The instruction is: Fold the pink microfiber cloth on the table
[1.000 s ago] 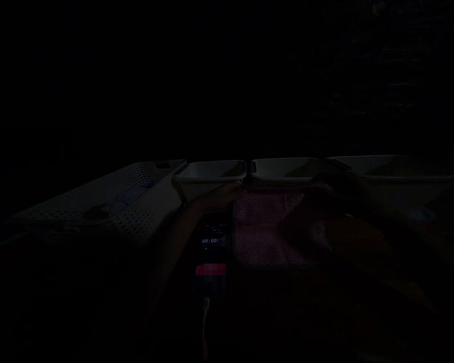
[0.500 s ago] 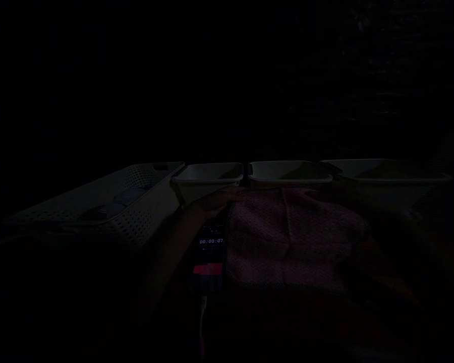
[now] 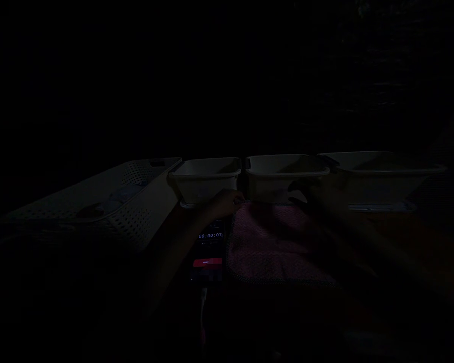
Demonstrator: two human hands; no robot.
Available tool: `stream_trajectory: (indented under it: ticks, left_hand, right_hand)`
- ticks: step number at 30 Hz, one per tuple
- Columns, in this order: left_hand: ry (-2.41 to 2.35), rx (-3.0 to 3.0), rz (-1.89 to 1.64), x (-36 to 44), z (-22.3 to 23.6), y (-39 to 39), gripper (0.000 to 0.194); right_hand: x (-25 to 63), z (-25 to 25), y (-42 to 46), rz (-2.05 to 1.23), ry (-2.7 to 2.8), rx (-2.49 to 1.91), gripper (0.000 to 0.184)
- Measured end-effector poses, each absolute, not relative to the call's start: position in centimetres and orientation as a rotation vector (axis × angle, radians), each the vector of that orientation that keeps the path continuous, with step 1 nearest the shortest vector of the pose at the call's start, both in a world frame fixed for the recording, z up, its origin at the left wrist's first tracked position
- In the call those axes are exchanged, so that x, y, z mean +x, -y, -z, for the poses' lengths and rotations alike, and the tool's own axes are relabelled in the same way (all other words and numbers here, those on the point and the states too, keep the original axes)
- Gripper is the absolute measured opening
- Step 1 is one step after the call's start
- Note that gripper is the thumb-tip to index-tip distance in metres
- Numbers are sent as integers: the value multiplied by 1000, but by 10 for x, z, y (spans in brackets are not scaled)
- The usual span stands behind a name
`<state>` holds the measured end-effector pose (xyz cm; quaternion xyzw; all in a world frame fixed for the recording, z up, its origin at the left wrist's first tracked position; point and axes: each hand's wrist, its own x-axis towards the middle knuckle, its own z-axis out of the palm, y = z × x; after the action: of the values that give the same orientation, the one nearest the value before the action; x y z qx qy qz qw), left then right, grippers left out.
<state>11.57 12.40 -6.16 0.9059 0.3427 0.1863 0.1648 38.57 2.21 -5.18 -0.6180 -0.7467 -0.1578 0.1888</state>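
Note:
The picture is very dark. A pink textured cloth lies flat in front of me. My left hand rests at the cloth's far left corner, fingers curled on the edge. My right hand is over the cloth's far right edge, just before the middle white bin; its fingers are too dim to read. A phone showing a timer lies just left of the cloth, beneath my left forearm.
Three white bins stand in a row behind the cloth, the left white bin and the right white bin flanking the middle one. A perforated white basket sits at the left. A cable runs from the phone toward me.
The cloth looked wider and rumpled half a second ago; now it lies flatter and narrower. My right hand has moved to its far right edge. My left hand stayed at the far left corner.

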Motion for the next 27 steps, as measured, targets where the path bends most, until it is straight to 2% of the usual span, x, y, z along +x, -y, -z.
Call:
stream_trajectory:
  ticks: [2, 5, 10, 13, 15, 18, 19, 22, 25, 27]
  left_hand:
    - [-1022, 2573, -530, 115, 61, -125, 23]
    - [-1059, 2574, -510, 113, 62, -127, 23]
    - [-1064, 2551, -485, 109, 68, -133, 23]
    - [-1039, 2559, -516, 106, 73, -139, 22]
    - [-1044, 2564, -521, 103, 76, -142, 22]
    - [-1071, 2571, -501, 101, 74, -143, 26]
    - [-1081, 2582, -505, 102, 72, -141, 28]
    - [-1064, 2641, -568, 107, 63, -131, 30]
    - [-823, 2635, -464, 114, 54, -116, 21]
    - [-715, 2601, -311, 117, 51, -106, 27]
  right_hand:
    - [361, 52, -11, 337, 2220, -1605, 26]
    - [325, 56, 8, -77, 2448, -1317, 22]
    - [297, 67, 19, -462, 2599, -1147, 31]
    - [299, 79, 13, -701, 2572, -1115, 49]
    - [303, 87, 9, -1007, 2476, -1108, 56]
    - [313, 89, 10, -1376, 2308, -1074, 50]
    - [318, 85, 11, -1406, 2284, -1058, 47]
    - [335, 63, 11, -1230, 2332, -1006, 40]
    - [355, 46, 2, -740, 2428, -1117, 41]
    - [364, 48, -9, -555, 2433, -1192, 49]
